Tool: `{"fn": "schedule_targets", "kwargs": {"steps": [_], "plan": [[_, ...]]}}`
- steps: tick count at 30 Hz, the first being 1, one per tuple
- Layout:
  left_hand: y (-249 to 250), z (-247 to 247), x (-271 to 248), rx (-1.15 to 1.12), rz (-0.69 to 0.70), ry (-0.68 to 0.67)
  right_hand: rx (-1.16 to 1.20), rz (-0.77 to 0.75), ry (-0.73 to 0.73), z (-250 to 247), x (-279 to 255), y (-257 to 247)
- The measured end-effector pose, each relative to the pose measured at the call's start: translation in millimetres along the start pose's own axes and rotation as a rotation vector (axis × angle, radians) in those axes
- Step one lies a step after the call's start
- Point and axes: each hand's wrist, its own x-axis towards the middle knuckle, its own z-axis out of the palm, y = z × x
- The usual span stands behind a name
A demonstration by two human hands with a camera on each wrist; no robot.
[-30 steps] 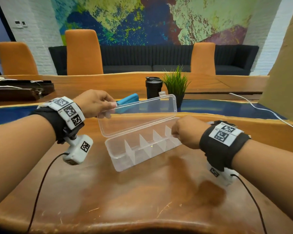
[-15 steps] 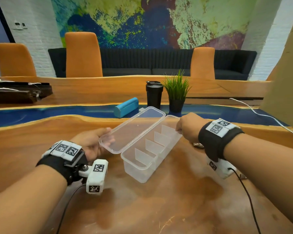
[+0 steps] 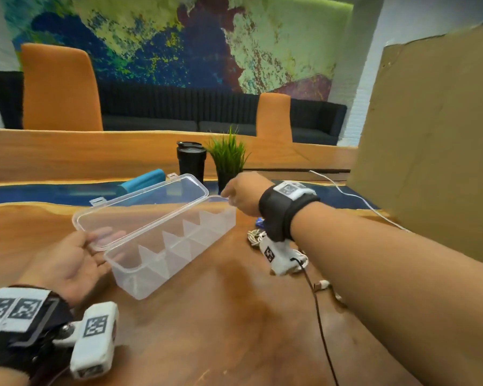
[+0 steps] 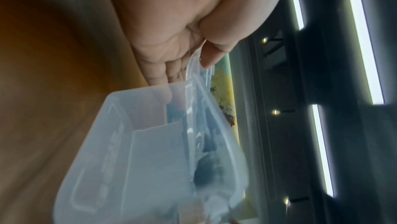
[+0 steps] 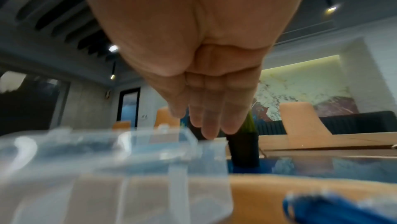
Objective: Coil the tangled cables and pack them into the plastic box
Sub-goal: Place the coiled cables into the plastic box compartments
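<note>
Two hands [image 3: 67,263] [image 3: 241,193], plastic box [image 3: 162,263] between

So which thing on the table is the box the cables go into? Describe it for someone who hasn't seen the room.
On the wooden table, look nearer than the blue strip, in front of the black tumbler and potted plant. The plastic box lies between the left hand and right hand. It alone is see-through, with dividers inside and its lid open.
</note>
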Motion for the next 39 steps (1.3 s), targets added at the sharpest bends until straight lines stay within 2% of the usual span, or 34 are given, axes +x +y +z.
{"fn": "schedule_targets", "kwargs": {"steps": [3,5,8,11,15,21,23,27,30,32,36,39], "plan": [[4.6,-7.7,7.7,-0.022,0.041,0.017,0.17,0.16,0.105,-41.5,-14.2,39.9],[4.9,-12.6,12.5,-0.042,0.038,0.007,0.177,0.253,0.108,-51.9,-19.4,67.7],[2.7,-16.3,17.3,-0.062,0.023,-0.035,0.014,0.285,-0.069,-37.4,-18.1,84.4],[-1.9,-16.2,22.1,-0.037,0.035,-0.029,-0.088,0.234,-0.263,-4.7,-8.5,76.3],[-5.9,-18.9,28.1,-0.034,0.018,-0.039,-0.203,0.264,-0.348,35.2,16.8,68.6],[-3.9,-15.2,28.1,-0.052,0.017,-0.087,-0.138,0.33,-0.462,50.0,31.4,70.1],[-3.4,-14.1,27.7,-0.058,0.004,-0.088,-0.095,0.333,-0.4,38.8,29.0,72.0],[-0.5,-9.9,21.3,-0.069,-0.016,-0.076,0.29,0.394,-0.105,3.4,12.3,64.1],[0.3,-8.3,16.6,-0.059,-0.013,-0.046,0.387,0.202,0.059,-18.7,-2.3,28.1],[0.3,-8.9,15.8,-0.057,-0.007,-0.028,0.267,-0.007,0.101,-25.0,-12.9,-9.5],[-0.7,-8.5,15.1,-0.051,0.002,-0.01,-0.17,-0.398,-0.014,-16.0,-27.9,-87.3],[-0.8,-8.0,14.4,-0.051,-0.001,-0.018,-0.379,-0.549,-0.047,1.4,-23.0,-119.5]]}}
